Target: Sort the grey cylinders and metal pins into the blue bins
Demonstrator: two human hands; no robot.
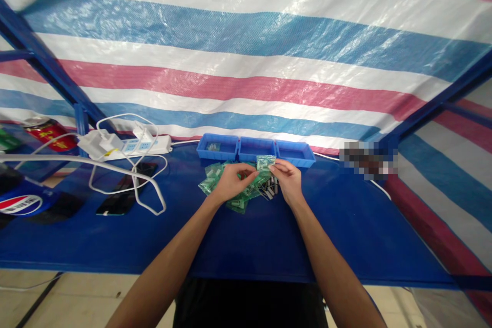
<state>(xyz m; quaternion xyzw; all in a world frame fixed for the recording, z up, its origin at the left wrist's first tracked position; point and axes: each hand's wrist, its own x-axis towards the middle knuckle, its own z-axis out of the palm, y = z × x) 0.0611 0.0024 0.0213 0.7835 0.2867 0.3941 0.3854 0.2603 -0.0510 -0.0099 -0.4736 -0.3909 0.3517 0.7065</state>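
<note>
Both my hands are raised over a heap of small green packets (215,177) on the blue table (246,236). My left hand (230,182) and my right hand (288,180) pinch between them one small clear packet with green contents (266,162), each at one side of it. Several small metal cylinders with wire legs (270,188) lie beside the heap, just under my right hand. Three blue plastic bins (255,149) stand in a row directly behind the packet.
A white power strip (142,146) with plugs and looping white cables lies at the left rear. A dark phone (121,197) rests beneath the cables. A blue bottle label (23,204) and a red can (48,133) sit far left. A striped tarpaulin hangs behind.
</note>
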